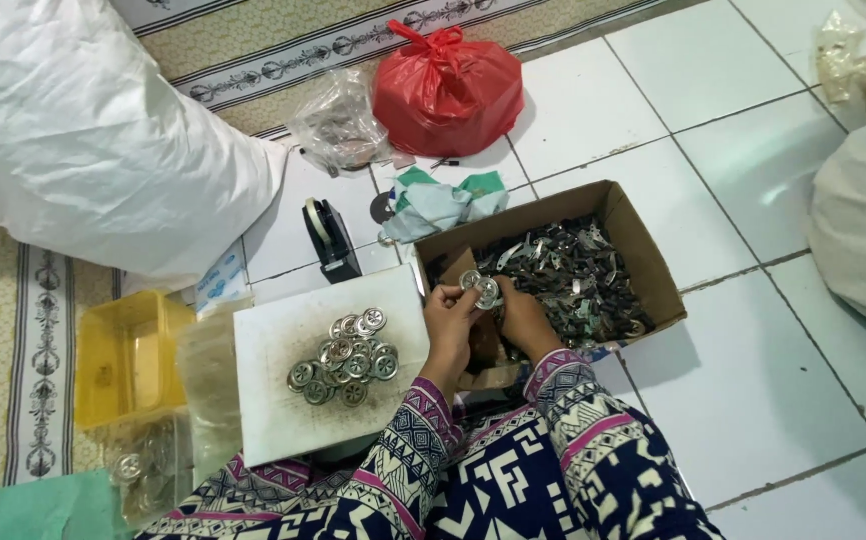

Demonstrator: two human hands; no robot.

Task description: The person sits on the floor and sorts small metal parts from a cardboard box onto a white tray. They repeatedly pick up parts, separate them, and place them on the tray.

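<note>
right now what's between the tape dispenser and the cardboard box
In the head view, a crumpled green and white cloth lies between the tape dispenser and the cardboard box.

The cardboard box (643, 262) is matt brown paperboard; it serves as the landmark. Inside it lies a heap of thin, dull grey metal strips (563, 275). At its near-left corner, the left hand (450, 322) and right hand (525, 318) hold bright, glossy metal discs (481, 289). Left of the box, a matt white board (283, 410), smudged with grey, carries a pile of shiny metal discs (348, 357). Farther left stands a translucent yellow plastic tub (113, 345). Behind the box sits a glossy red plastic bag (448, 90) and a crinkled clear plastic bag (338, 125). The floor under the box is glossy white tile (753, 370).
</note>
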